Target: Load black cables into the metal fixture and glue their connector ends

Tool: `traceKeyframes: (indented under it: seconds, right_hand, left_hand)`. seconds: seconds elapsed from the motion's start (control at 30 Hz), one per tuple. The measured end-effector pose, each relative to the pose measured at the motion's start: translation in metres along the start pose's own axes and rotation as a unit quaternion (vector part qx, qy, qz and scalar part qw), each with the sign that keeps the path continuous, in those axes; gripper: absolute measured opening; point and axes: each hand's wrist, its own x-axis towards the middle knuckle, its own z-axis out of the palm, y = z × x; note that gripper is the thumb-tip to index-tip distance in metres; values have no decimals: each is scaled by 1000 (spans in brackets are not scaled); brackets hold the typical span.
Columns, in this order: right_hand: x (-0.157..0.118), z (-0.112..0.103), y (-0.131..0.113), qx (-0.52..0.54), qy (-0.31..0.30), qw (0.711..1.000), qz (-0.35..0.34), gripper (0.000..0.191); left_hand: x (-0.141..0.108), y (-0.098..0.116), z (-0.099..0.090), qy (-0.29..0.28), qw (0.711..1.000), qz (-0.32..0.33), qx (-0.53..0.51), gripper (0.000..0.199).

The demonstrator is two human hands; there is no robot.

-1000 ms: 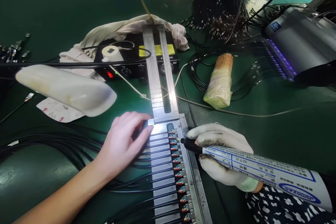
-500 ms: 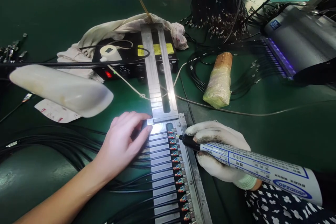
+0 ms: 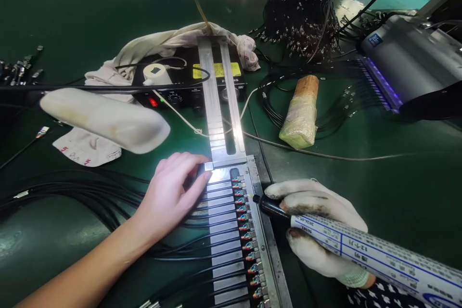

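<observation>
A metal fixture (image 3: 225, 251) holds a row of black cables whose stripped ends with coloured wires and metal connectors (image 3: 246, 236) line its right side. My bare left hand (image 3: 175, 192) pinches a small metal block (image 3: 209, 166) at the fixture's upper left edge. In a white glove with bare fingertips, my right hand (image 3: 321, 216) grips a white and blue glue tube (image 3: 375, 245). The tube's black nozzle points left, its tip close to the upper connectors at the fixture's right rail.
Behind the fixture sits a black control box (image 3: 184, 98) with a cloth (image 3: 162, 41) over it. A white lamp head (image 3: 108, 118) hangs at left. At right are a wrapped block (image 3: 299, 113), a cable bundle (image 3: 299, 14) and a grey machine (image 3: 415, 62) with violet light.
My right hand and the tube have moved right and slightly down, so the nozzle is farther from the connectors. My left hand keeps its hold, and the view has shifted slightly.
</observation>
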Motion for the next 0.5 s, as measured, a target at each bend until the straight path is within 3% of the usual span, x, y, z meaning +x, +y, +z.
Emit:
traceKeyframes:
  seconds: [0.1, 0.5]
  right_hand:
    - [-1, 2, 1, -30, -24, 999, -14, 20]
    - [7, 6, 4, -50, -19, 998, -25, 16]
  left_hand:
    - [0, -1, 1, 5, 1000, 1, 2, 22]
    - [0, 0, 2, 5, 1000, -2, 2, 20]
